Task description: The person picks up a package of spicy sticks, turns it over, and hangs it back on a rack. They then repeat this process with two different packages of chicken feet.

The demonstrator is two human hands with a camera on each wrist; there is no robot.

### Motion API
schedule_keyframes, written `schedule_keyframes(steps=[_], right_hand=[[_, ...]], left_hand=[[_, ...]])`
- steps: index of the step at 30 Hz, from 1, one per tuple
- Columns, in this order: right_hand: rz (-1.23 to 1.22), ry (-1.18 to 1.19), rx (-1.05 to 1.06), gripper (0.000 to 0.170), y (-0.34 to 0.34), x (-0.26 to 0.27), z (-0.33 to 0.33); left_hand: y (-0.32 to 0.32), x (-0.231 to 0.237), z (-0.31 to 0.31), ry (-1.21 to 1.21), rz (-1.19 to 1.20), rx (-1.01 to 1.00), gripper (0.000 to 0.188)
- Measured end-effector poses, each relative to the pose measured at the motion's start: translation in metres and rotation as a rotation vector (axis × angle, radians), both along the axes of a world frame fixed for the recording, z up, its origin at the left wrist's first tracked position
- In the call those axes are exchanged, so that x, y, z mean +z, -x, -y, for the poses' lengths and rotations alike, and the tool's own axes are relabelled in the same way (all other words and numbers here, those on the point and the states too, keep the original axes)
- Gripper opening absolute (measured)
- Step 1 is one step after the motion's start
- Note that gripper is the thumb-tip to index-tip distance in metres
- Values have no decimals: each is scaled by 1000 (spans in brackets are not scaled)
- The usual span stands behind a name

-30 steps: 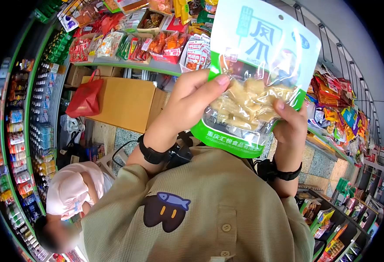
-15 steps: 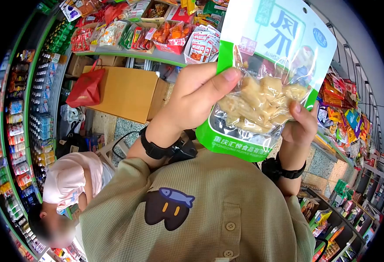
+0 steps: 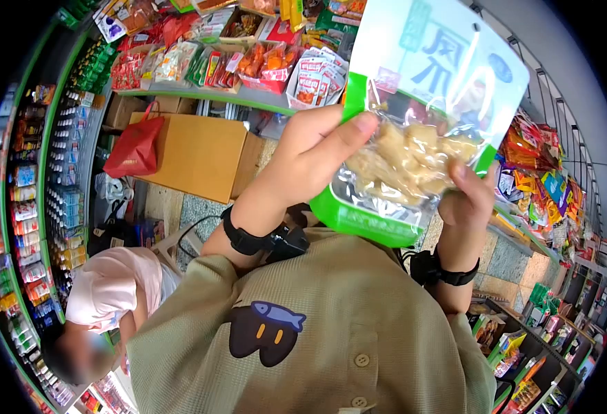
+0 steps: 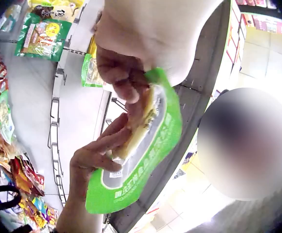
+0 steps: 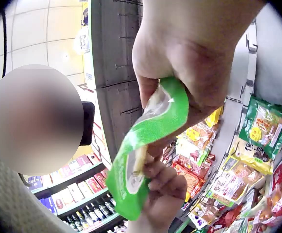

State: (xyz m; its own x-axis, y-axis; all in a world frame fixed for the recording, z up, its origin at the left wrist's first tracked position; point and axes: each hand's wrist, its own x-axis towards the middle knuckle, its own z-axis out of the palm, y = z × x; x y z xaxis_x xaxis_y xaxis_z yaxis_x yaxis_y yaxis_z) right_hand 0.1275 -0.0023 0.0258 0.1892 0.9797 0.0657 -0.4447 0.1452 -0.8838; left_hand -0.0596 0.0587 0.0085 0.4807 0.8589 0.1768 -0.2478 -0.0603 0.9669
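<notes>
A green and white pouch of chicken feet (image 3: pixel 400 159) is held up in front of the chest, its clear window showing the pale pieces. My left hand (image 3: pixel 303 152) grips its left edge, thumb across the front and fingers behind. On the right edge, my right hand (image 3: pixel 469 193) pinches it with the thumb over the window; the fingers are mostly hidden behind. The left wrist view shows the pouch's green bottom (image 4: pixel 165 141) nearly edge-on between both hands. From the right wrist, the same green bottom (image 5: pixel 155 121) appears below my right hand (image 5: pixel 194 68).
Boxed snack packets (image 3: pixel 269 65) line a shelf ahead. A red bag (image 3: pixel 136 148) lies against a cardboard box (image 3: pixel 193 155) at left. A person in a pink top (image 3: pixel 114 286) is low on the left. More bagged snacks (image 3: pixel 534 152) hang at right; bottle shelves (image 3: pixel 69 179) stand at far left.
The pouch and both hands have shifted right in the head view over the second, with a slight upward move lately. Both hands keep their hold. The person in pink leans lower.
</notes>
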Motion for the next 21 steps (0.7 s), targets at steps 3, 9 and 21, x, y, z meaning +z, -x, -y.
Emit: schedule_keyframes(steps=[3,9,21], right_hand=[[111,124,-39,46,-10,-10,-7],[362,126,-146,21,1,-13,-14],[667,-148,144,46,29,3,-7]], left_hand=[[4,2,-11,-25,-286,-28,23],[-3,-9,-15,-288,-373,171,47],[1,-11,-12,95,8,81,46]])
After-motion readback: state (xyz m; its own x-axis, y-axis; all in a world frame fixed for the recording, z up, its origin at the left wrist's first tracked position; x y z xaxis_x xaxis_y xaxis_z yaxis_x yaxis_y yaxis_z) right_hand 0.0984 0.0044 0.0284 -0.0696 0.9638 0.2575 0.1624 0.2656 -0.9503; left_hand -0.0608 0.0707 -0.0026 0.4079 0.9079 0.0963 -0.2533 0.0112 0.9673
